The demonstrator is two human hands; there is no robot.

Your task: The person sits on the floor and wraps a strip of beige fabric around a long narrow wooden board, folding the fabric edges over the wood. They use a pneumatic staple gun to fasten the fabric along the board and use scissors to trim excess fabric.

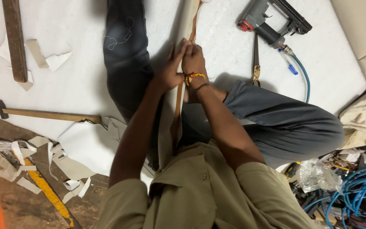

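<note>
Hands meet on a long strip of wood wrapped in beige cloth (188,21), which runs from the person's lap up and away across the white sheet (81,80) on the floor. The left hand (171,70) lies against the left side of the strip with its fingers stretched out and close together, pressing the cloth flat. The right hand (192,59), with a red and yellow thread at the wrist, has its fingers curled and pinched on the cloth at the strip's edge; whether they grip cloth alone or the wood too, I cannot tell.

The strip looks stiff and light, easy to steady between the knees, while its cover looks soft and pliable and likely to slip or wrinkle unless kept taut. The safest hold seems to be at the edges, close to where the hands are, with the cloth pulled snug over the wood.

To the right lie a staple gun (272,21) on a blue hose (303,76), a pair of scissors (256,59) and a pen (288,63). To the left sit a hammer (47,113), a brown plank (15,38) and scraps of beige cloth (70,165).
</note>
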